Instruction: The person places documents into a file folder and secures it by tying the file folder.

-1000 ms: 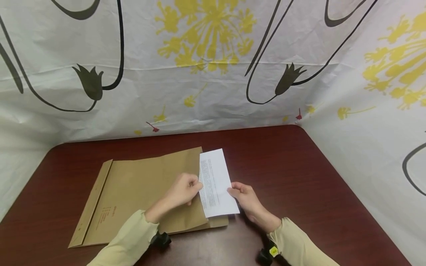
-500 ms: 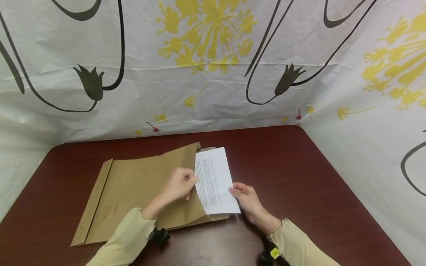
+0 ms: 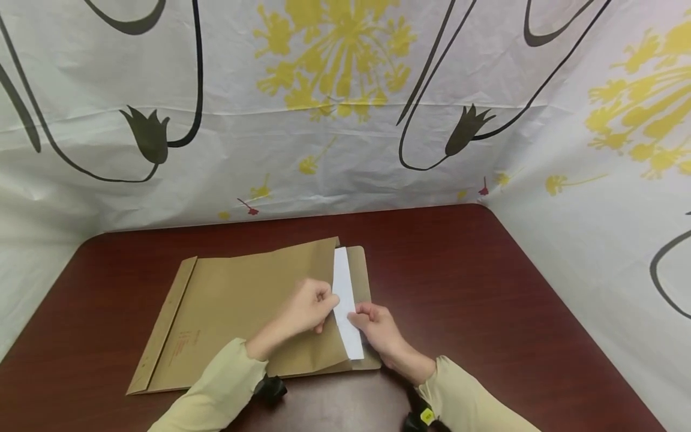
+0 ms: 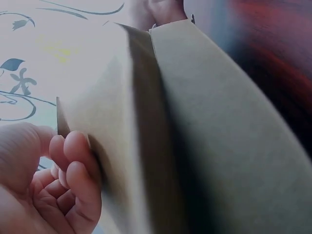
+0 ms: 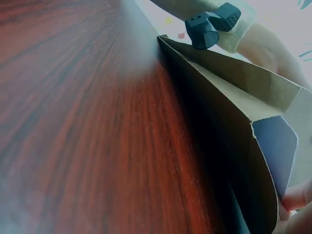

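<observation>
A large brown paper envelope (image 3: 237, 312) lies flat in the head view, its mouth toward the right and its lower flap (image 3: 358, 270) sticking out beyond. My left hand (image 3: 308, 305) pinches the upper lip of the mouth and lifts it; the left wrist view shows thumb and fingers on the envelope's edge (image 4: 112, 107). A white sheet of paper (image 3: 341, 270) is mostly inside, with a narrow strip showing. My right hand (image 3: 380, 333) pinches that sheet by its right edge. In the right wrist view the sheet (image 5: 275, 146) enters the gaping mouth. Its inner part is hidden.
The dark red wooden table (image 3: 459, 282) extends around the envelope. A white patterned sheet (image 3: 356, 174) hangs along the table's back and right sides. Small black wrist cameras (image 3: 270, 390) sit beneath the sleeves. A folded strip (image 3: 164, 324) runs along the envelope's left end.
The white paper has slid left into the envelope, hiding its printed text. My right hand has moved left with it. My left hand and the envelope have shifted slightly right.
</observation>
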A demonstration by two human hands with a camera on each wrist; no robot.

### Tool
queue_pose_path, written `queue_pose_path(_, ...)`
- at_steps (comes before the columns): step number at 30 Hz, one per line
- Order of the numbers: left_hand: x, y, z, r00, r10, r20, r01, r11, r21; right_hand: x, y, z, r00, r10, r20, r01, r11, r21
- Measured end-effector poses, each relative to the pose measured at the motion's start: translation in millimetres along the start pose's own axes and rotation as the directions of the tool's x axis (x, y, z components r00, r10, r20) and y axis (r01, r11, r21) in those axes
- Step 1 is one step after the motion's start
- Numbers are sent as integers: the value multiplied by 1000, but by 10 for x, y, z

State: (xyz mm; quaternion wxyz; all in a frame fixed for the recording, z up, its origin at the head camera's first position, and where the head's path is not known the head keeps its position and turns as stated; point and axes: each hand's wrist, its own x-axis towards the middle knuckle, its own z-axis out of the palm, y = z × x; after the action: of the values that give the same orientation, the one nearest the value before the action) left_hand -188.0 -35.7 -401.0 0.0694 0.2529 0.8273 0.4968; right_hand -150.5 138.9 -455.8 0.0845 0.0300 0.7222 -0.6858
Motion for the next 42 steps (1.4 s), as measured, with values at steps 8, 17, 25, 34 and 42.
queue_pose_path(8,-4,-21,33,1000,-22,12,23,1000,-5,27,13,13,992,68,107,-71,997,20)
queue_pose_path(17,-6,-14,77,1000,24,11,-24,1000,5,84,-42,181,968,14,251,-6,999,-34)
queue_pose_path(25,-20,-40,103,1000,31,0,-31,999,17,127,-69,220,958,31,285,-18,999,-47)
queue_pose_path(34,-1,-30,224,999,32,-6,-30,980,196,16,-98,-16,943,72,324,-13,983,-183)
queue_pose_path(42,16,-76,320,999,38,29,-46,933,357,-301,-116,-229,848,75,524,28,982,-185)
